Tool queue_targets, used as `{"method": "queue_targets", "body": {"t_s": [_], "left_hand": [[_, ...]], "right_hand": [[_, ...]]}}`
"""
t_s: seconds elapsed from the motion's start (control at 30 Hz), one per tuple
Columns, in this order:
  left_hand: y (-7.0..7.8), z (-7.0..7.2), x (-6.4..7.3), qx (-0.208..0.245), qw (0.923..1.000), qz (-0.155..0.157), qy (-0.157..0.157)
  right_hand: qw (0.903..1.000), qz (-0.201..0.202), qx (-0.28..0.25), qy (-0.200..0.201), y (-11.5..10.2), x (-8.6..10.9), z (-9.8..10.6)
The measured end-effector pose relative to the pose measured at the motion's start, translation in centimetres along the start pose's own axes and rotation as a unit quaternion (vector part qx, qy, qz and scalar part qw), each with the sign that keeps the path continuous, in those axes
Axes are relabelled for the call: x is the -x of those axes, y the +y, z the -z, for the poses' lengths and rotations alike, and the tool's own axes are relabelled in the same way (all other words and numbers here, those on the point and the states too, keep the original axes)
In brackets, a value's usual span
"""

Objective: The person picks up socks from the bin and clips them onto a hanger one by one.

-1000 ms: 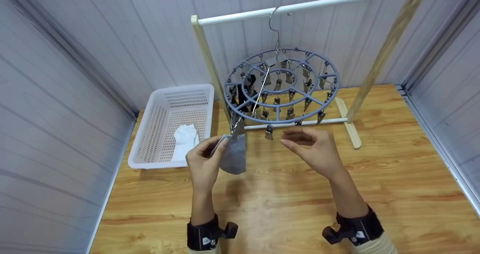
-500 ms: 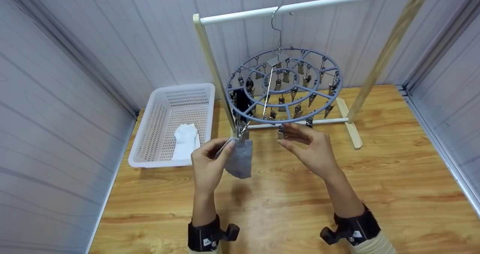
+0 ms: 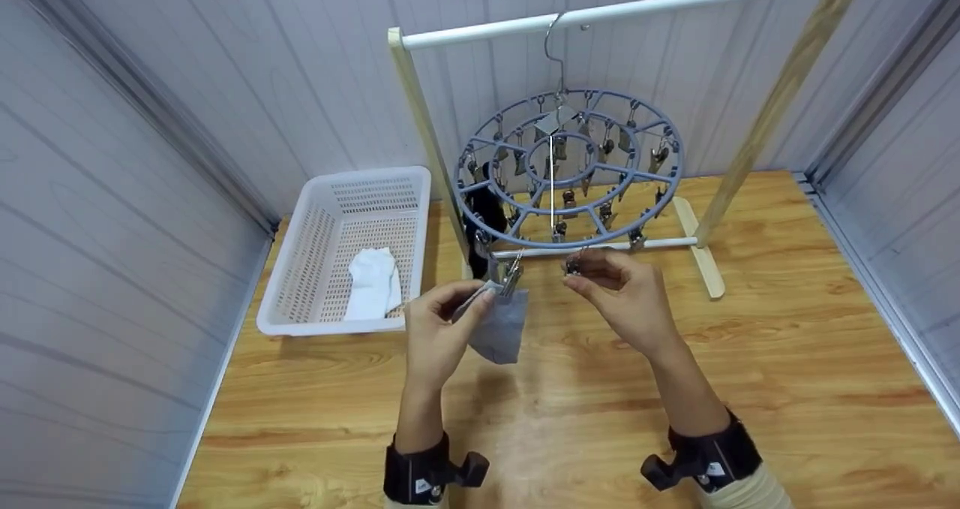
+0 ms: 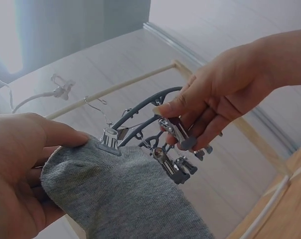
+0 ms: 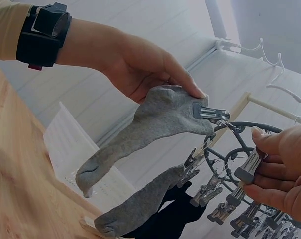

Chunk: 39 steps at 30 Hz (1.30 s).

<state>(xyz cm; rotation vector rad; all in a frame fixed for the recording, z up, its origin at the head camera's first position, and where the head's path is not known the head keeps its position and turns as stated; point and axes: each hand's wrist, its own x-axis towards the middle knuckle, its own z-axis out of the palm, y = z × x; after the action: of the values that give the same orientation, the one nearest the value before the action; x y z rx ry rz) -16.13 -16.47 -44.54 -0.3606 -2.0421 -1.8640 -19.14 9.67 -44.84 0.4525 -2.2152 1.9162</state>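
Note:
My left hand (image 3: 439, 336) pinches the cuff of a grey sock (image 3: 499, 332) between thumb and fingers. A metal clip (image 5: 211, 112) grips one corner of that cuff, near the left thumb, and the sock's foot dangles below. To the right, my right hand (image 3: 630, 299) holds another clip (image 4: 174, 130) between thumb and fingertips. Both clips belong to the round blue-grey clip hanger (image 3: 551, 245), whose other clips hang around its rings. In the right wrist view a second grey sock (image 5: 140, 209) hangs from the hanger in front of a black sock (image 5: 182, 214).
The hanger hooks over the white bar (image 3: 622, 13) of a wooden-legged rack. At the left, a white perforated basket (image 3: 266, 269) holds white socks (image 3: 369, 284). Panelled walls stand behind and on both sides of the wood-grain surface (image 3: 540, 449).
The hanger has turned, and the left hand has moved right with the grey sock. The right hand, holding nothing at first, has taken hold of a clip at the hanger's front.

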Motion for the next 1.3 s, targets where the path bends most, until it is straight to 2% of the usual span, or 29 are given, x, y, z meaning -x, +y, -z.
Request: {"method": "queue_targets", "body": {"t_s": [0.17,0.33,0.5,0.7,1.0,1.2,1.3], "left_hand": [[-0.3,0.0,-0.1,-0.015,0.9996,0.021,-0.006],[-0.7,0.2,-0.2,-0.064,0.9975,0.029,-0.011],[-0.9,0.4,-0.3,-0.102,0.9942,0.033,-0.014],[-0.6,1.0,-0.3,-0.116,0.9926,0.03,-0.014],[-0.5,1.8,-0.5,-0.14,0.989,0.046,0.008],[-0.5,2.1,-0.6,-0.135,0.99,0.041,0.011],[-0.6,2.7,-0.6,-0.131,0.9903,0.042,0.023]], "right_hand": [[0.9999,-0.011,-0.002,0.001,-0.1,0.0,0.1],[0.9996,-0.012,-0.024,-0.011,-0.1,0.0,0.1],[0.9996,-0.002,-0.02,-0.02,-0.1,0.0,0.1],[0.9993,-0.001,-0.033,-0.018,-0.2,-0.1,0.1],[0.9988,-0.006,-0.046,-0.013,-0.1,-0.1,0.2],[0.9987,-0.006,-0.049,-0.008,-0.2,0.0,0.2],[0.9985,-0.005,-0.053,-0.008,-0.2,-0.1,0.1]]}}
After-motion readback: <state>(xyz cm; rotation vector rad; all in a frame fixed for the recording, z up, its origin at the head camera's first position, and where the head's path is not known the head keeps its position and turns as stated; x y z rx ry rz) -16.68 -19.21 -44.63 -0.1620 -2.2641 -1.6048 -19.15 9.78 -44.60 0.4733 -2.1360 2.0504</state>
